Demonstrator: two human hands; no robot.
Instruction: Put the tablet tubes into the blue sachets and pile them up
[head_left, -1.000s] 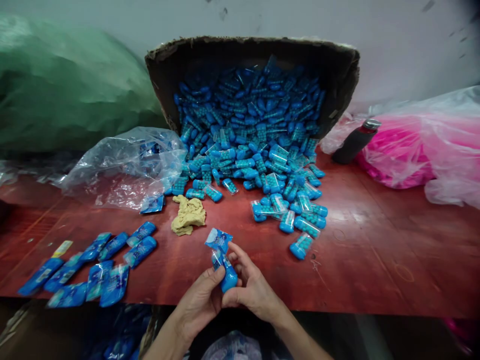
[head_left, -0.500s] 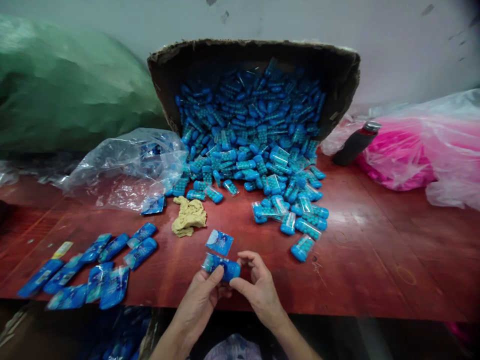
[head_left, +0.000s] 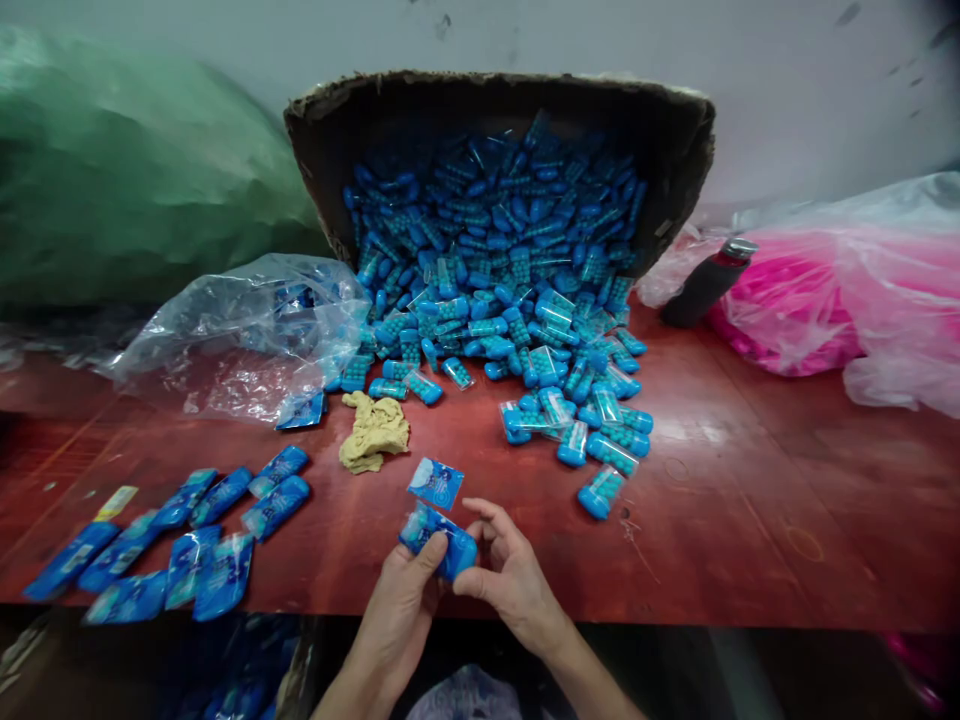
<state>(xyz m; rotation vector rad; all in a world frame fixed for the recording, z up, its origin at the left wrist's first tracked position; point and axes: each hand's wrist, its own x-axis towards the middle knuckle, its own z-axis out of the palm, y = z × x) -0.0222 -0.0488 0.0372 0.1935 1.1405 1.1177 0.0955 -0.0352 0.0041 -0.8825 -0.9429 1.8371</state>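
Observation:
My left hand (head_left: 409,585) is closed on a small blue container with a printed blue-and-white sleeve (head_left: 442,540), its thumb pressed on the near face. At the container's right end, my right hand (head_left: 510,570) has its thumb and curled fingers around the edge. Just beyond lies a flat printed blue sleeve (head_left: 436,483) on the red table. Several sleeved containers (head_left: 225,575) lie in a loose group at the left. To the right, unsleeved clear containers with blue ends and teal beads (head_left: 604,490) are scattered. Some fingertips are hidden by the container.
A tipped carton (head_left: 315,170) spills a large heap of bead containers (head_left: 510,260). Left of the heap are a clear plastic bag (head_left: 240,330) and a lump of yellowish putty (head_left: 373,432). A dark bottle (head_left: 709,285) stands by pink bagged goods (head_left: 795,310). The red table's (head_left: 735,540) front edge is near my wrists.
The container in my hands has tilted, its right end now lower. My right thumb has shifted slightly down along that end. The whole view has moved a little.

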